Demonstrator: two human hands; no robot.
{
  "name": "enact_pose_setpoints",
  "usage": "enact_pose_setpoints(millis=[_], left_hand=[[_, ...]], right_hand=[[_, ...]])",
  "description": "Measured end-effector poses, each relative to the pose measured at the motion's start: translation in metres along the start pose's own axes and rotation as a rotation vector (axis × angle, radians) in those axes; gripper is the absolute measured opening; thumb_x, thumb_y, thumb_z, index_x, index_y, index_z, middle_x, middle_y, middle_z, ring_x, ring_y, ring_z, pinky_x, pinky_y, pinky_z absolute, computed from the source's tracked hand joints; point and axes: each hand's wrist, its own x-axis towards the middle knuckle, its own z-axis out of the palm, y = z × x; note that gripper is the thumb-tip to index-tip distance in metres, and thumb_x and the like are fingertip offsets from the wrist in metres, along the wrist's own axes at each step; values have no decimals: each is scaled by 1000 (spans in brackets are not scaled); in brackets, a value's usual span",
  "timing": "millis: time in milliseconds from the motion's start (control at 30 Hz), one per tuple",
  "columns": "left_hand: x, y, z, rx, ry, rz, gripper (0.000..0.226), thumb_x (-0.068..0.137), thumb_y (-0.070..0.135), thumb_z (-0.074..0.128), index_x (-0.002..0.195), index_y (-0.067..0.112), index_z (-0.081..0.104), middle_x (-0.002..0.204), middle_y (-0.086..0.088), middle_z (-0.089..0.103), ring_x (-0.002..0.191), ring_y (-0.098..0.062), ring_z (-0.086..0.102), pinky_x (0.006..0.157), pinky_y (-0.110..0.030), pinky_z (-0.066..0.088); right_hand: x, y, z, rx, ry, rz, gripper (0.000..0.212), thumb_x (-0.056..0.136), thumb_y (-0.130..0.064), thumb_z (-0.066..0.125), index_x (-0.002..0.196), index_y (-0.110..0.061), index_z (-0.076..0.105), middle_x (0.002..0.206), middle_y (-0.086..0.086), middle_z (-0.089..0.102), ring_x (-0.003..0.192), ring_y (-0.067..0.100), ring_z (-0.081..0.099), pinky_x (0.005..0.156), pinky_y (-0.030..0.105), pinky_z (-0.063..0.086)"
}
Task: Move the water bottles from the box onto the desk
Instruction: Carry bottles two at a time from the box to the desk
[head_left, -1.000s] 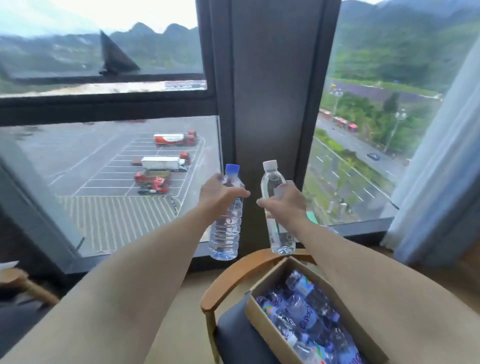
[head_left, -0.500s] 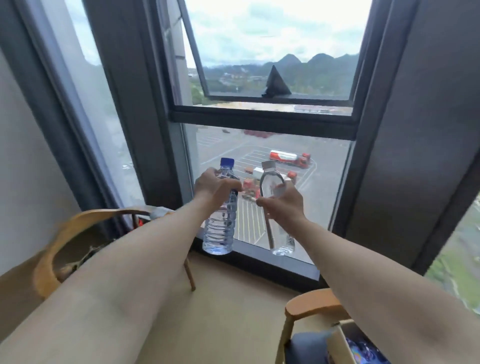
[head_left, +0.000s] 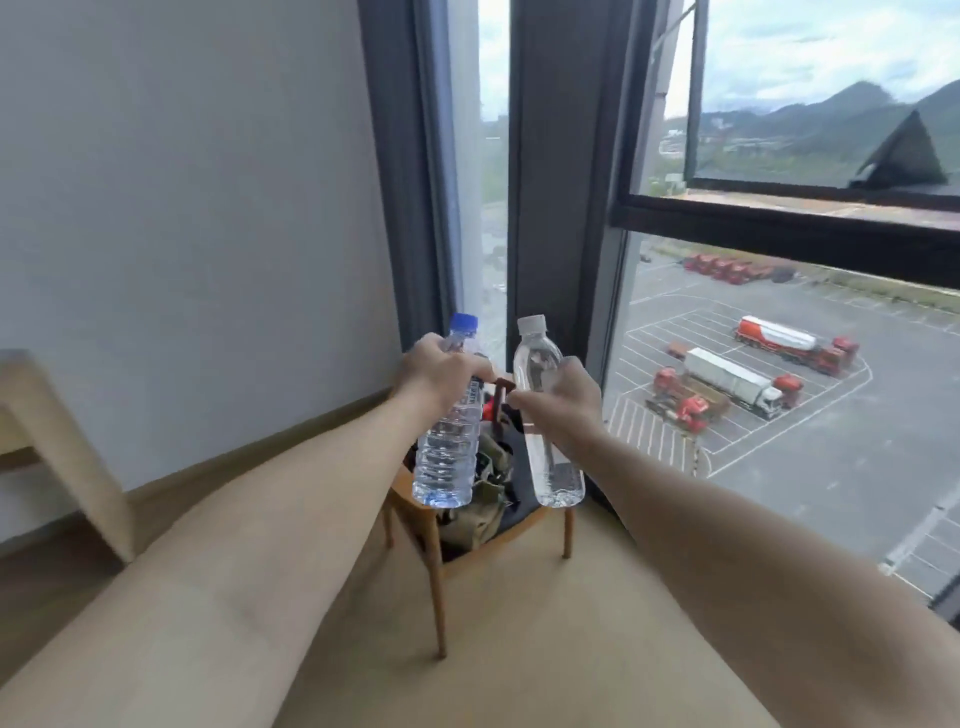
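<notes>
Beige floor (head_left: 519, 649), white wall (head_left: 208, 208), wooden chair (head_left: 467, 540) by window (head_left: 779, 364), fingers of each hand curled round a water bottle.

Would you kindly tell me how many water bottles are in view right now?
2. A clear plastic blue-capped bottle in the left hand; a clear plastic white-capped bottle in the right hand. No others show.

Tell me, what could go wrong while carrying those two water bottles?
The left hand and right hand each grip only the upper part of a bottle, so the blue-capped bottle or white-capped bottle might slip. Both hang close together above a wooden chair piled with things; they could knock each other or bump it.
</notes>
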Motion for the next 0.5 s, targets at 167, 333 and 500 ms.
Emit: enact_pose_setpoints(millis=[167,333,500], left_hand=[[12,-68,-116,13,180,-109,58,31,43,77,85,26,67,86,7,70,82,-17,67,65,-43,63],[10,-123,-218,45,357,-200,64,31,49,75,90,26,67,88,8,71,82,-15,66,71,-34,54],[0,-168,-305,34,536,-297,55,36,40,80,87,26,65,86,9,69,81,-14,65,68,-32,53]], right_hand=[[-22,-54,123,44,-195,-59,49,61,-30,84,94,-24,49,90,1,61,81,18,64,70,46,62],[-47,-108,223,90,-360,-105,71,38,-55,77,96,-22,50,92,0,63,79,16,65,70,43,61],[-70,-152,318,144,-554,-136,61,48,-42,84,95,-19,52,91,3,66,73,20,71,63,45,63]])
